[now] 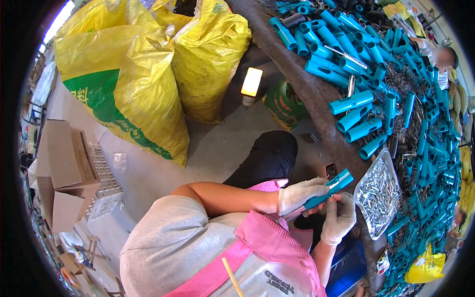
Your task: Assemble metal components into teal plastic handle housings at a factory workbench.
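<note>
My left hand, in a white glove with bare fingertips, is wrapped round a teal plastic tube with a cut-out in its side. The tube is tilted, its far end pointing up and to the right. My right hand, also gloved, is closed in a pinch against the tube's near side. Whatever its fingertips hold is too small and too covered to make out. Just right of both hands, a clear tray full of small silvery metal pins rests at the edge of the heaped worktable.
Many teal tubes, thin springs and a few metal rods lie heaped on the table. Yellow sacks, a lit lamp and a green container stand ahead. At left are a cardboard box and a white crate. Another person sits far right.
</note>
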Demonstrator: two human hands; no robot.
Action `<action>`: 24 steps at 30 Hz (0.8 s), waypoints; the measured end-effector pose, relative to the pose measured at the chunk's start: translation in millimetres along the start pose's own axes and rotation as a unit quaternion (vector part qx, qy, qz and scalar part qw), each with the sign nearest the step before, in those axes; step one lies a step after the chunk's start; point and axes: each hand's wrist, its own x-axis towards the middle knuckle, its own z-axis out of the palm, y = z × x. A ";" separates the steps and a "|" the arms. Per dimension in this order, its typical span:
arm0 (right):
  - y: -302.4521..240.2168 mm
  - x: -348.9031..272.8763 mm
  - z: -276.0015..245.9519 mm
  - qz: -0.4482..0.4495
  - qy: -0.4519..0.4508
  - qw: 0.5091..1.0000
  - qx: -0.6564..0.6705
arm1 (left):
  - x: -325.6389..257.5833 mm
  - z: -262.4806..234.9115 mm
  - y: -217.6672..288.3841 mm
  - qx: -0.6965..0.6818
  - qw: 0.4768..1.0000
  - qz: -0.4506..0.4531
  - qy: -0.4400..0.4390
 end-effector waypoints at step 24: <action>17.5 -18.0 3.1 0.103 0.006 0.968 0.227 | -6.7 -10.6 -0.7 0.312 0.940 0.139 0.005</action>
